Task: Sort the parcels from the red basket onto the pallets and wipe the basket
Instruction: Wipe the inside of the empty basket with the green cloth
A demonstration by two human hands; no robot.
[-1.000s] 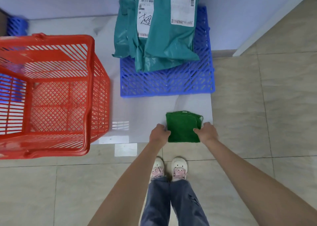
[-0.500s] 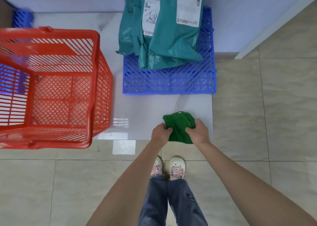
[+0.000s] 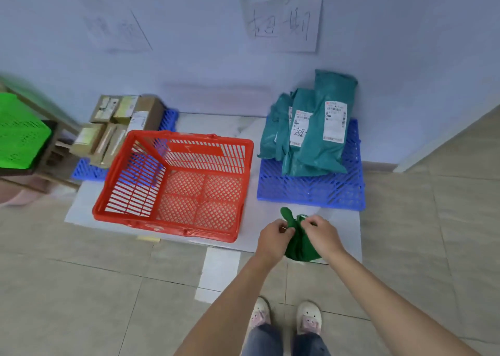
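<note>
The red basket (image 3: 173, 185) stands on the floor left of centre with nothing inside it. A bunched green cloth (image 3: 297, 243) hangs off the floor between my hands. My left hand (image 3: 273, 238) grips its left side and my right hand (image 3: 322, 235) grips its right side, both just right of the basket's near corner. Teal parcel bags (image 3: 313, 134) are piled on the blue pallet (image 3: 311, 190) at the right. Cardboard boxes (image 3: 119, 128) sit on another blue pallet (image 3: 86, 170) behind the basket at the left.
A green crate (image 3: 19, 134) rests on a stand at the far left. Paper signs (image 3: 284, 23) hang on the wall behind. A white sheet (image 3: 343, 234) lies under the basket and pallets. My shoes (image 3: 284, 319) are on the tiled floor below.
My hands gathered the flat green cloth from the white sheet, bunched it and lifted it. The view tilted up, bringing the wall and the box pallet into sight.
</note>
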